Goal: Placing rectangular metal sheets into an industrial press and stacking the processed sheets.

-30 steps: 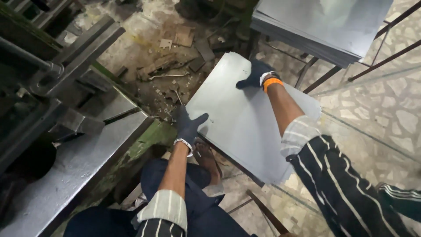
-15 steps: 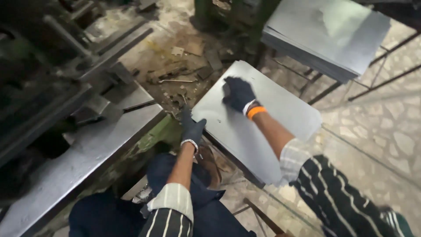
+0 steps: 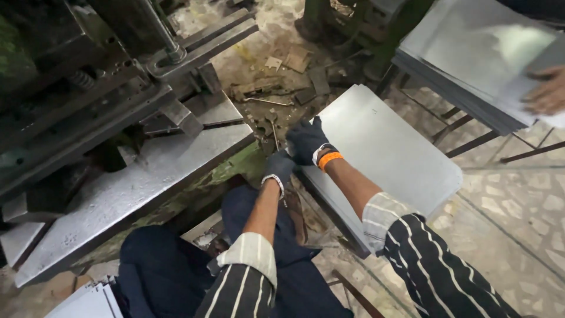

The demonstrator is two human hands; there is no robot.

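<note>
Grey sheet metal [image 3: 388,153] lies on a stack beside the press bed [image 3: 147,176] — both gloved hands, left hand [image 3: 278,166] and right hand [image 3: 306,140], grip its near corner; debris litters the floor [image 3: 276,35].

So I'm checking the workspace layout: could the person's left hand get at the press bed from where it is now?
Probably yes. The left hand is at the near corner of the metal sheet, right beside the press bed, with nothing between them.
</note>
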